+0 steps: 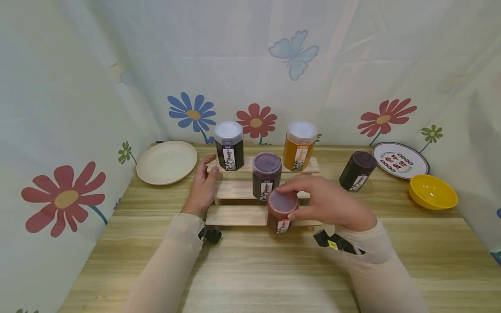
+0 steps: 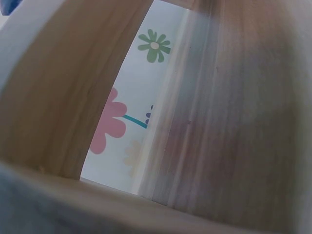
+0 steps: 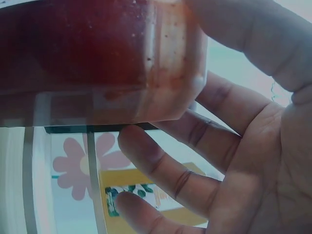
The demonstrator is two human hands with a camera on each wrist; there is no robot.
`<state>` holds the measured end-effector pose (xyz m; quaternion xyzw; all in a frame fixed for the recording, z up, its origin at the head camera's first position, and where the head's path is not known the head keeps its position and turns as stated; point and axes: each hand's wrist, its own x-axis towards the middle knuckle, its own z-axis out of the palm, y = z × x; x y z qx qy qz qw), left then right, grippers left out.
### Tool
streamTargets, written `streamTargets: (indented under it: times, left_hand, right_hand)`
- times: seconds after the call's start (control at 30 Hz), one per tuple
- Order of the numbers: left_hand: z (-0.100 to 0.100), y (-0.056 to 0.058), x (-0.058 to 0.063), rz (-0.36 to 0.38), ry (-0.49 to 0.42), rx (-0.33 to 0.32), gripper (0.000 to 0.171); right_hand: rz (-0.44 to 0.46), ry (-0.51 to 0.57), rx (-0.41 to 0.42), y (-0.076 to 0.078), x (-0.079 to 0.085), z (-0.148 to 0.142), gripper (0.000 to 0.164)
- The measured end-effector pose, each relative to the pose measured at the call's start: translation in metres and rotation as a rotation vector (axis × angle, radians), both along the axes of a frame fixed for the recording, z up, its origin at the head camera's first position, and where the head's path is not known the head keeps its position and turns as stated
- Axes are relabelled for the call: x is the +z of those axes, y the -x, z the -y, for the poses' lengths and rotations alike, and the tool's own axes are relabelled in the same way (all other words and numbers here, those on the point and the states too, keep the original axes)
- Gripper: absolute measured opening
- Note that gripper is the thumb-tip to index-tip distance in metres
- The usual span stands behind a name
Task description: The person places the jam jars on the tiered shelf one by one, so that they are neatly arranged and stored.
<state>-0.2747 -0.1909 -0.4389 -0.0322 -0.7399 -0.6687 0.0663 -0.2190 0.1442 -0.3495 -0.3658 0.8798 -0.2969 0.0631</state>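
A three-step wooden stand (image 1: pixel 236 215) stands in the middle of the table. My right hand (image 1: pixel 332 202) grips a jar of dark red contents (image 1: pixel 279 219) around its lid, at the lowest step. In the right wrist view, the thumb and fingers (image 3: pixel 183 131) curl round that jar's lid end. On the middle step is a jar with a purple lid (image 1: pixel 267 174). The top step carries a black jar (image 1: pixel 229 150) at left and an orange jar (image 1: pixel 299 150) at right. My left hand (image 1: pixel 202 184) holds the left end of the top step.
A dark jar (image 1: pixel 356 171) stands on the table right of the stand. Beyond it are a white plate with red print (image 1: pixel 419 163) and a yellow bowl (image 1: pixel 432 193). A cream plate (image 1: pixel 166 163) lies at the back left. A flowered curtain (image 1: pixel 235 65) encloses the table.
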Motion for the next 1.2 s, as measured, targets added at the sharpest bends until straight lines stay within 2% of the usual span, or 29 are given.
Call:
streamTargets:
  times: [0.17,0.27,0.5,0.77,1.2]
  left_hand:
    - [0.005,0.014,-0.02,-0.013,-0.001,0.007,0.047]
    - [0.006,0.017,-0.026,-0.03,0.001,0.009,0.046]
    - [0.008,0.017,-0.027,-0.046,0.016,0.005,0.047]
    - [0.007,0.018,-0.021,-0.014,0.025,-0.003,0.048]
    - [0.01,0.018,-0.028,-0.063,0.043,0.007,0.046]
  right_hand:
    - [0.008,-0.005,0.012,-0.004,0.0,0.007,0.057]
    - [-0.016,0.003,0.038,-0.005,-0.002,0.011,0.057]
    - [-0.016,0.013,0.063,-0.005,-0.005,0.017,0.058]
    - [-0.073,0.04,0.101,-0.008,-0.005,0.026,0.056]
    - [-0.062,0.037,0.075,-0.015,-0.013,0.046,0.055]
